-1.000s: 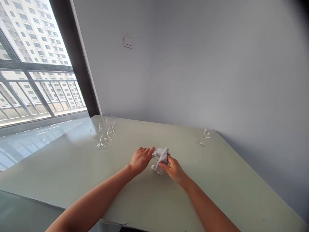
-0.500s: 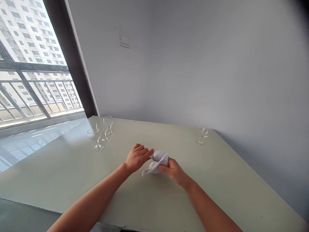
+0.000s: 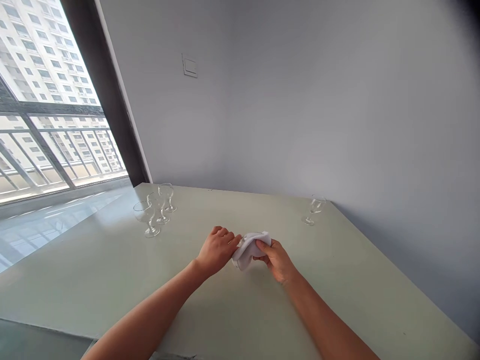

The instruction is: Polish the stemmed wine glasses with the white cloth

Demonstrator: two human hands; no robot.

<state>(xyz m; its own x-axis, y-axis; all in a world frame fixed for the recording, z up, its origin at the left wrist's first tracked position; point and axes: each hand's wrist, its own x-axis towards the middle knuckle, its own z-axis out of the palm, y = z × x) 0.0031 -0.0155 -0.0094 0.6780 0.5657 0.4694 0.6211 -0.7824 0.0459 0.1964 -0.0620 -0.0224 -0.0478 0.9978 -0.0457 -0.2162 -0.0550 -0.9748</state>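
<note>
Over the middle of the table, my left hand [image 3: 219, 250] is closed around the base end of a stemmed glass [image 3: 242, 241]. Only a small clear part of that glass shows; the rest is hidden by my fingers and a white cloth [image 3: 247, 252]. My right hand [image 3: 276, 257] grips the cloth from the right, thumb on top, and presses it around the glass's bowl. A loose fold of cloth hangs below. Both hands are close together, just above the tabletop.
Three clear stemmed glasses, the nearest one [image 3: 151, 231] in front, stand upright at the table's [image 3: 93, 280] back left. Another stemmed glass [image 3: 317, 206] stands near the back right corner. Walls [image 3: 300, 100] border the back and right; a window [image 3: 56, 125] is at left.
My right hand has shifted slightly right and turned, bringing the cloth up over the bowl and bunching it. The left hand stays around the glass. The view has shifted a little.
</note>
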